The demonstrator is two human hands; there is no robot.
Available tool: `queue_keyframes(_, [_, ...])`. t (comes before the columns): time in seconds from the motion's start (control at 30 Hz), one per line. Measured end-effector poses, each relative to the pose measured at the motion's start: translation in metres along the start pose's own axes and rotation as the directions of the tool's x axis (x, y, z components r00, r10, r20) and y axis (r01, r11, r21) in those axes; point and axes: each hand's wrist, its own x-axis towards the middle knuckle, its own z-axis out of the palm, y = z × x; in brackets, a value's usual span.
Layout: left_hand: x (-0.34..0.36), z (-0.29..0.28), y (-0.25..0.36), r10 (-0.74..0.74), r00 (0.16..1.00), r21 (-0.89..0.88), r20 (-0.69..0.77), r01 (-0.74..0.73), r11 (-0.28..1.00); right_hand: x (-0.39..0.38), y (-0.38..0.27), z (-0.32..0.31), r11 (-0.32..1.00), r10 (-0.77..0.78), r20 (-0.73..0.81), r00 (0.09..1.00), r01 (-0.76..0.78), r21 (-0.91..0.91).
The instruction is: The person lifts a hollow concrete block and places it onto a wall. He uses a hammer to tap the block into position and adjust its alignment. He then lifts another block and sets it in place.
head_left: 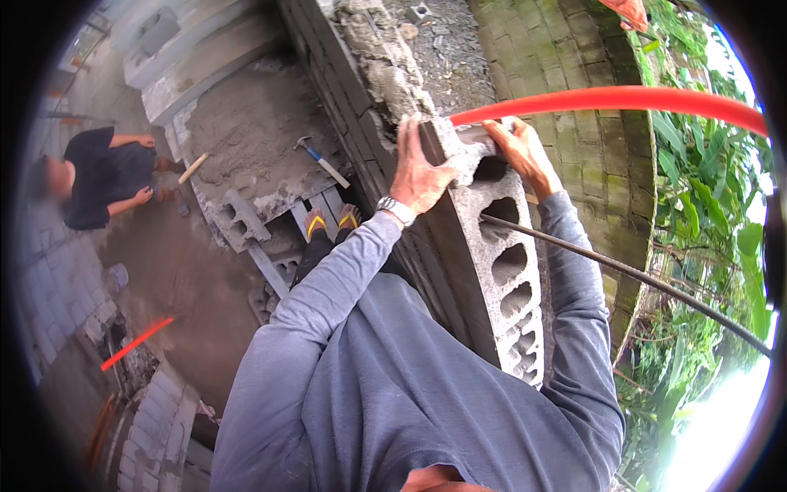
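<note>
Hollow concrete blocks (515, 316) line the top of the wall running down the middle of the view. My left hand (418, 168) grips the near side of a grey block (463, 164) at their upper end, fingers curled over its edge. My right hand (525, 156) holds the same block from the far side, its fingertips over the top. Rough wet mortar (381, 66) lies along the wall just beyond. A red flexible tube (590, 100) arches out from beside the block, and a steel bar (623, 267) sticks out of a block's hollow toward the right.
At left, another person (94, 176) stands on the lower floor. A hammer (324, 164), a wooden-handled tool (193, 168) and loose blocks (242, 221) lie below. My sandalled feet (320, 225) rest near planks (275, 266). A mossy block wall (574, 164) and plants (709, 205) are at right.
</note>
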Motion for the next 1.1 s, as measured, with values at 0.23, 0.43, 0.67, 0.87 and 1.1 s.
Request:
queue_keyframes(0.23, [-0.004,0.009,-0.009,-0.148,0.984,-0.24,0.098,0.168,0.956,0.0,0.014,0.003,0.99,0.007,-0.061,0.998,0.002,0.143])
queue_keyframes(0.43, [-0.005,0.008,-0.011,-0.143,0.981,-0.289,0.129,0.175,0.941,0.009,0.03,0.009,0.979,-0.107,-0.07,0.992,0.117,0.164])
queue_keyframes(0.67, [-0.007,0.006,-0.015,-0.118,0.983,-0.267,0.141,0.152,0.952,0.008,0.028,0.009,0.989,-0.119,-0.075,0.99,0.124,0.077])
queue_keyframes(0.87, [-0.004,0.009,-0.027,-0.116,0.983,-0.287,0.14,0.152,0.946,0.007,0.029,0.01,0.988,-0.132,-0.076,0.988,0.137,0.073])
queue_keyframes(1.1, [-0.005,0.008,-0.021,-0.134,0.972,-0.281,0.194,0.186,0.941,0.015,0.041,0.009,0.993,-0.112,-0.086,0.99,0.108,-0.05])
